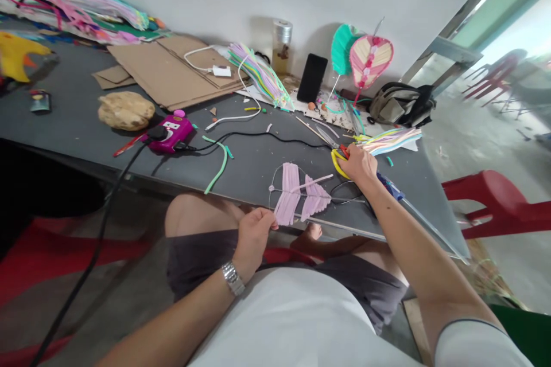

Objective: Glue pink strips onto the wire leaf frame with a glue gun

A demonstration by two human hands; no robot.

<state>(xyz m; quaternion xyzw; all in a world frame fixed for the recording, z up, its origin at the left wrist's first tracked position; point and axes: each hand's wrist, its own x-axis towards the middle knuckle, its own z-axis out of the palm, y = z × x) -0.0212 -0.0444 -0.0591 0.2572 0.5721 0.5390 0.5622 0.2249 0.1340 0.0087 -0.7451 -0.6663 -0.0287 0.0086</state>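
Lilac pipe cleaners are wound in two bands on a thin wire frame [287, 198], shaped like a leaf, at the table's front edge. My left hand [253, 235] is closed, pinching the frame's near left edge between thumb and fingers. A loose lilac pipe cleaner end [316, 182] sticks out across the frame. To the right, my right hand [362, 163] is closed around the handles of scissors [338, 165] with yellow and red grips. Their blades point to the back left, over the table. A blue-handled tool [391, 186], probably a glue gun, lies partly behind my right forearm.
A purple power adapter [172, 132] with black cables stands left, beside a tan lumpy object [125, 110]. Cardboard sheets [172, 69], pipe cleaner bundles [260, 74], a phone [312, 77], a bottle [282, 46] and finished leaf fans [371, 60] stand at the back.
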